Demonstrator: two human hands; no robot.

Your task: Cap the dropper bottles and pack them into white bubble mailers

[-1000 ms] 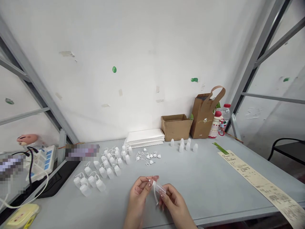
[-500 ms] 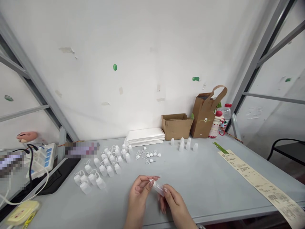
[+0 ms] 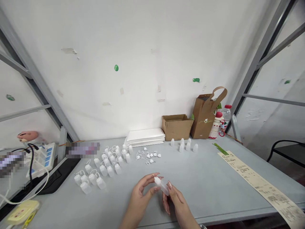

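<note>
Bottle, small and translucent with a white cap, is held tilted above the near part of the bench, cap end leftward. From the left, capped bottles (many with looped straps) stand in a cluster; loose caps lie beyond them, in front of a white stack. The left hand is half spread, thumb and fingers parted around the cap; I cannot tell whether they touch it. The right hand pinches the bottle's body. Farther back, capless bottles stand near a cardboard box.
</note>
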